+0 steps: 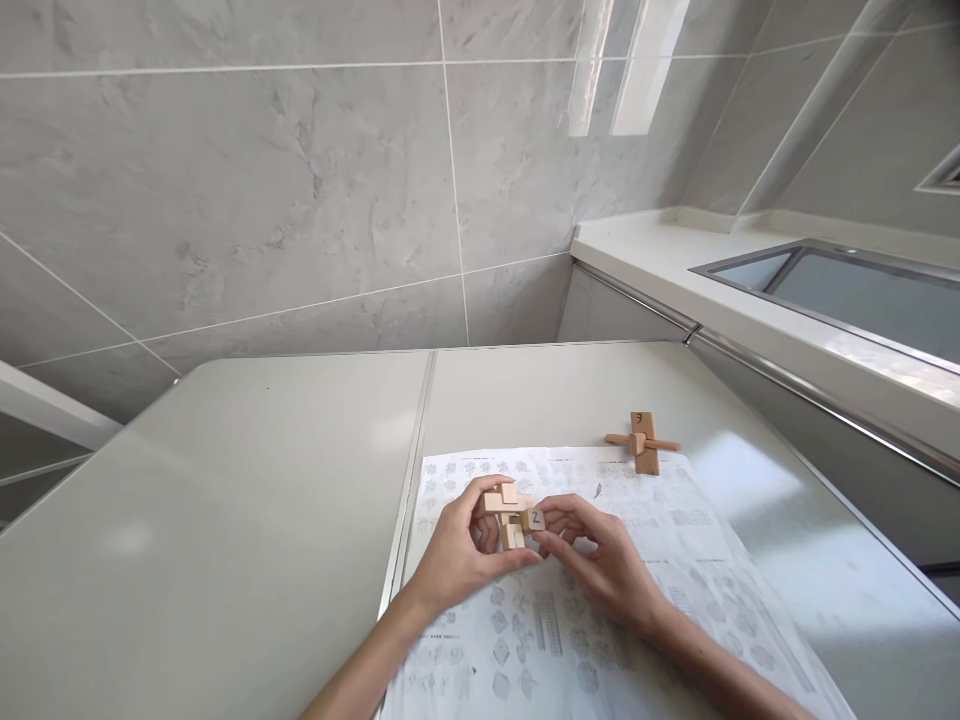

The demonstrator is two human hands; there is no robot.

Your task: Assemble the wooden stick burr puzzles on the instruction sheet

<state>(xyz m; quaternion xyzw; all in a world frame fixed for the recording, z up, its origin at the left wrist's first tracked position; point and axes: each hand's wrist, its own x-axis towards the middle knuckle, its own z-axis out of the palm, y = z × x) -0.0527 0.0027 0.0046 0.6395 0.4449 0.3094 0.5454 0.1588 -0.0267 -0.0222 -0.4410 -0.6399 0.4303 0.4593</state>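
Note:
A small wooden interlocking puzzle [512,516], pale blocks crossed together with a "2" written on one end, is held just above a printed sheet [675,560]. My left hand [457,550] grips it from the left, thumb underneath and fingers curled over the top. My right hand [596,560] pinches its right end with thumb and fingertips. A second wooden puzzle [643,442], a block with a thin peg through it, lies alone at the sheet's far right corner.
The sheet of puzzle diagrams lies on a pale grey table [225,480] with a seam [416,440] down its middle. A grey tiled wall [300,200] stands behind. To the right runs a white counter [675,260] with a steel sink [862,290].

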